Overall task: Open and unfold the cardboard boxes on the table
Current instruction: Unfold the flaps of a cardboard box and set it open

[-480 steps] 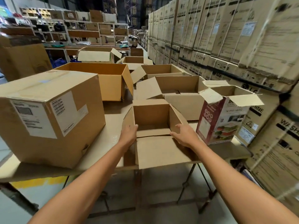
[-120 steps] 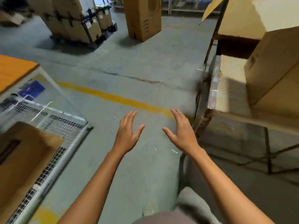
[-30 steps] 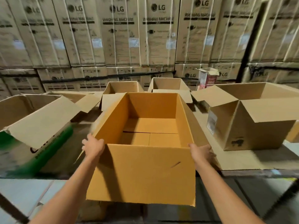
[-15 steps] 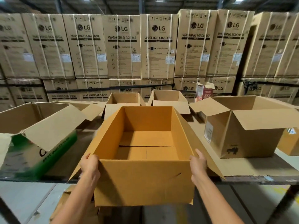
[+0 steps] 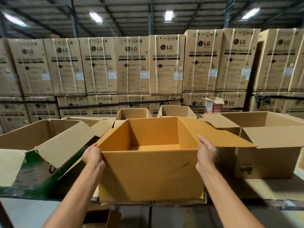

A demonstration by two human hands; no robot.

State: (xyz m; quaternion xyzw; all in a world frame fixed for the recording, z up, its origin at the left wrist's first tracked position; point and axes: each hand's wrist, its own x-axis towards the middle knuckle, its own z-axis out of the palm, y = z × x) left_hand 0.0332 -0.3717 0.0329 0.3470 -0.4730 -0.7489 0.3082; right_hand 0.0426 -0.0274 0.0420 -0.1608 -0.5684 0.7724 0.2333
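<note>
Head view: your left hand [image 5: 93, 156] grips the near left corner of the orange-brown box [image 5: 151, 171]. Its fingers curl round the edge where the left flap folds out, and the fingertips are hidden behind the cardboard. Your right hand [image 5: 205, 153] lies against the box's right side at the near corner, fingers straight and close together, forefinger pointing up along the outspread right flap.

The orange-brown box stands upright at the near edge of the table [image 5: 276, 190], top open, flaps turned outward, its floor in view.

Just beside it on the left is a green-printed box [image 5: 37, 162], open, one flap hanging toward you. On the right is a large brown box [image 5: 269, 160], also open; the orange-brown box's right flap reaches across its front.

Behind stand a small box [image 5: 133, 113] and a second small box [image 5: 176, 111], both open, with a red-and-white box [image 5: 213, 105] farther back. Strapped washing machine cartons [image 5: 133, 66] are stacked along the rear.
</note>
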